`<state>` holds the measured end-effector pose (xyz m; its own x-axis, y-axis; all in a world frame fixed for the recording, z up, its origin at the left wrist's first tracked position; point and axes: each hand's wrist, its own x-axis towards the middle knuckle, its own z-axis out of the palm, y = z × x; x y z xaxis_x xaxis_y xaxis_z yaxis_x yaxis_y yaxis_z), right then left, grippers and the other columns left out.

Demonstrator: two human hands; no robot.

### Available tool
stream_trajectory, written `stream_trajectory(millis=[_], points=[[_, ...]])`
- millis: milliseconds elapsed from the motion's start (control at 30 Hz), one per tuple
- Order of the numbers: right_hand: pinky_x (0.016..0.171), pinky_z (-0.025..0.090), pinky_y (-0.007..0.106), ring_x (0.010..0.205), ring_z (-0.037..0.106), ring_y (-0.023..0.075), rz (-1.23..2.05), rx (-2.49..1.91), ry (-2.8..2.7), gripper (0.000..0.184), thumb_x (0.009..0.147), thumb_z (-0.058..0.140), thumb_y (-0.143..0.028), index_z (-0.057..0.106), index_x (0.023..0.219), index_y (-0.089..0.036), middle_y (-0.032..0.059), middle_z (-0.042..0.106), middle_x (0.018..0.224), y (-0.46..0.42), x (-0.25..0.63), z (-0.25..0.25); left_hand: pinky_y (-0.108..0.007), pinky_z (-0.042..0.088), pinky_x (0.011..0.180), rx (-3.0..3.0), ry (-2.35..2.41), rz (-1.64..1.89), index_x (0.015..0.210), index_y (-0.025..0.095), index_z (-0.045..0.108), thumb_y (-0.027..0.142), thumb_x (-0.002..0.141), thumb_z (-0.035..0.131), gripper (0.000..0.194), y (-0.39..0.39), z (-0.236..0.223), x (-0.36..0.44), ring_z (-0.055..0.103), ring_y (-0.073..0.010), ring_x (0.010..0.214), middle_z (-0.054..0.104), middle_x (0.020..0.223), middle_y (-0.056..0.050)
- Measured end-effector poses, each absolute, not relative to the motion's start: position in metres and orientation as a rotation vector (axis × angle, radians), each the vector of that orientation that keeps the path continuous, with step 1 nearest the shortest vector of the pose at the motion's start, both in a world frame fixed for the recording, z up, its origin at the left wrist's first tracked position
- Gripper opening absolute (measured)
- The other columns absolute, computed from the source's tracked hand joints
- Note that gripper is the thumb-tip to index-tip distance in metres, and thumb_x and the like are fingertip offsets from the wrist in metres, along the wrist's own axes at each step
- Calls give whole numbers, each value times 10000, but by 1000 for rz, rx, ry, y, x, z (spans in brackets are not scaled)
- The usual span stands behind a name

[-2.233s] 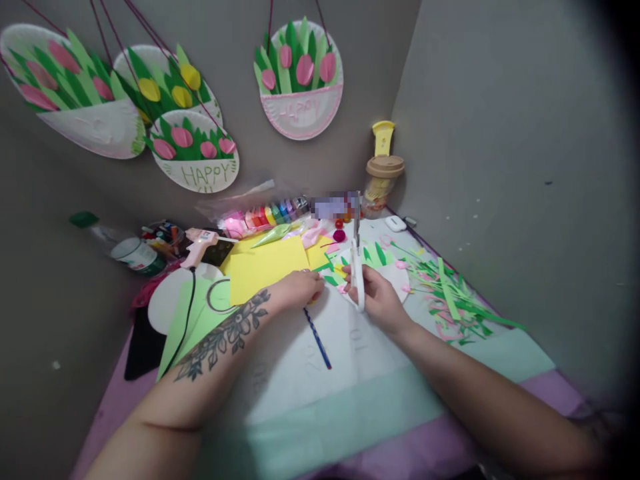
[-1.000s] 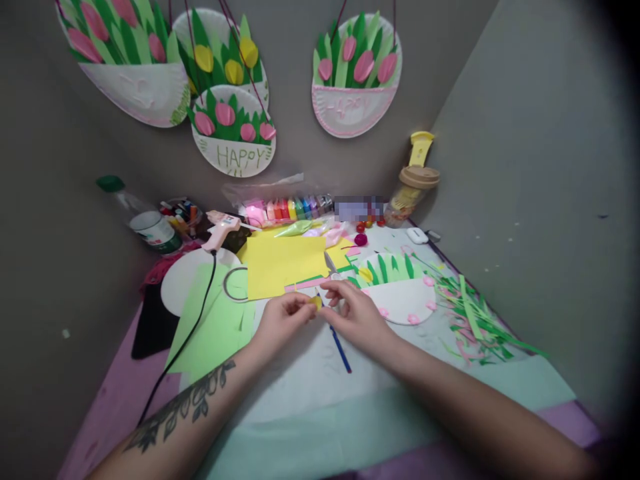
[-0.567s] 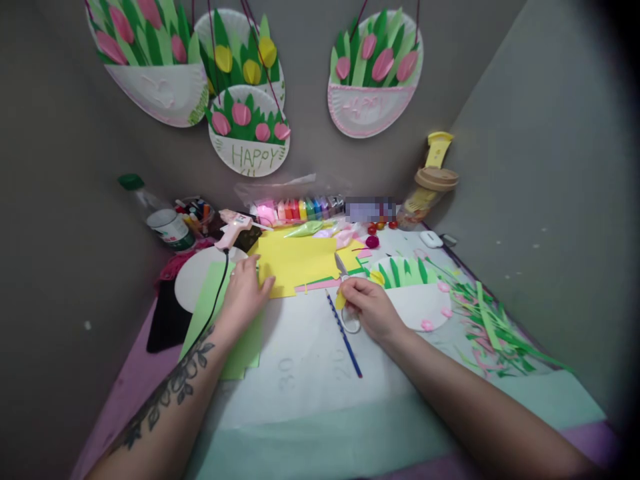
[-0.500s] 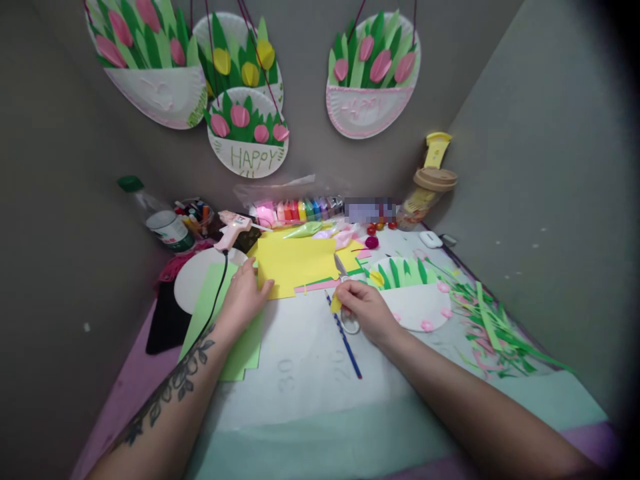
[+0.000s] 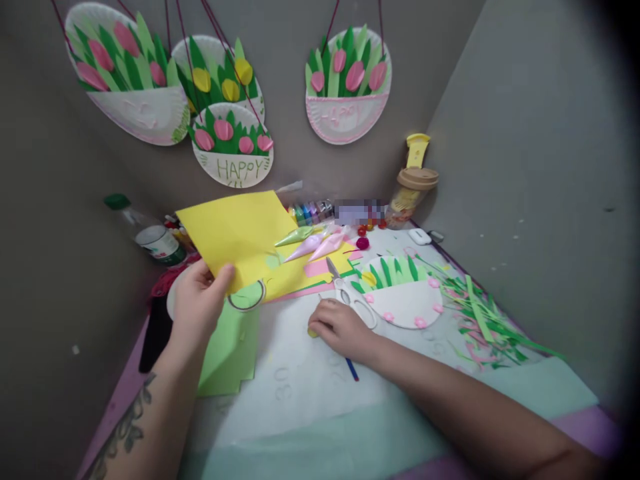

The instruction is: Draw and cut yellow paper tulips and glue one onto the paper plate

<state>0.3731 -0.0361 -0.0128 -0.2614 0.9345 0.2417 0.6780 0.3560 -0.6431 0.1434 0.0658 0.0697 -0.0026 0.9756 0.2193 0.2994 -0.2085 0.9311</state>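
Note:
My left hand (image 5: 199, 305) pinches the near corner of a yellow paper sheet (image 5: 235, 230) and holds it lifted off the table, tilted up toward the wall. My right hand (image 5: 339, 328) rests on the white table cover with its fingers curled over a small yellow paper piece (image 5: 313, 331). White-handled scissors (image 5: 350, 297) lie just beyond the right hand. A blue pencil (image 5: 351, 368) pokes out from under my right wrist. A paper-plate basket with green leaves and pink dots (image 5: 400, 293) lies to the right of the scissors.
Light green paper (image 5: 227, 350) and a tape ring (image 5: 247, 297) lie below the raised sheet. Green and pink paper scraps (image 5: 480, 327) litter the right side. A bottle (image 5: 150, 233), paint pots (image 5: 310, 212) and a lidded jar (image 5: 413, 190) stand along the wall, under hanging plate crafts (image 5: 233, 147).
My left hand has taken hold of the yellow sheet and lifted it off the table to the left. My right hand has let go of the scissors and dropped to the table with the yellow piece.

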Motion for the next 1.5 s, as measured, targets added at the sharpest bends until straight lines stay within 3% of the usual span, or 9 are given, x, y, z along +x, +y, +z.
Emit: stream_trajectory(millis=[167, 500, 767, 900, 967, 1133, 1267, 1400, 1500], points=[[831, 423, 363, 922, 534, 230, 335, -1666, -2094, 186, 894, 542, -198, 699, 798, -173, 85, 646, 858, -26, 372, -20, -232, 501, 500, 1331, 1163, 1083, 1081, 160, 555, 347, 715, 675, 429, 68, 38, 166, 658, -158, 655, 711, 959, -70], [753, 467, 282, 817, 620, 160, 745, -1424, -1615, 142, 836, 540, -132, 663, 810, -198, 16, 681, 844, -17, 377, 1, -342, 569, 727, 1168, 1123, 950, 1130, 175, 483, 223, 710, 649, 455, 49, -16, 182, 714, -213, 784, 733, 922, -72], [703, 465, 266, 791, 643, 166, 911, -1535, -1877, 202, 808, 553, -101, 677, 947, -180, 35, 715, 873, 8, 357, 5, -303, 554, 799, 1343, 1184, 927, 1476, 229, 180, 145, 737, 573, 841, 32, -15, 171, 671, -194, 1002, 604, 1301, -106], [773, 432, 333, 976, 609, 260, 470, -1787, -2096, 134, 833, 560, -163, 643, 938, -167, 114, 696, 962, -11, 359, 14, -380, 459, 1008, 1446, 1286, 857, 1381, 200, 458, 203, 785, 551, 603, 28, -26, 165, 564, -228, 1203, 543, 1377, -91], [708, 423, 335, 915, 631, 278, 368, -2021, -2124, 112, 855, 551, -224, 626, 912, -164, 141, 692, 921, -24, 365, 20, -418, 406, 1063, 1455, 1338, 821, 1310, 160, 547, 231, 805, 537, 511, 27, -31, 166, 535, -249, 1239, 540, 1376, -105], [615, 400, 338, 773, 663, 306, 523, -2341, -2153, 196, 814, 618, -348, 630, 869, -161, 175, 698, 831, -51, 374, 24, -430, 348, 1109, 1700, 1366, 818, 1303, 122, 553, 252, 827, 515, 494, 25, -30, 169, 479, -260, 1290, 520, 1393, -131], [581, 391, 329, 763, 672, 310, 550, -2439, -2188, 175, 860, 509, -256, 638, 894, -142, 185, 705, 825, -60, 371, 24, -439, 321, 1122, 1955, 1360, 800, 1321, 91, 520, 238, 864, 464, 483, 23, -24, 166, 400, -263, 1347, 464, 1423, -167], [592, 410, 323, 757, 670, 285, 533, -2389, -2076, 175, 860, 458, -208, 622, 868, -150, 140, 698, 810, -65, 378, 26, -493, 354, 1080, 2190, 1428, 869, 1324, 120, 494, 222, 852, 514, 483, 18, -20, 164, 393, -301, 1326, 258, 1516, -193], [595, 448, 311, 644, 648, 213, 838, -2020, -1691, 182, 875, 462, -283, 577, 976, -186, 45, 655, 738, -64, 388, 22, -521, 394, 1017, 2407, 1418, 859, 1213, 155, 586, 168, 853, 514, 367, 16, -15, 165, 450, -305, 1236, 415, 1401, -178]])
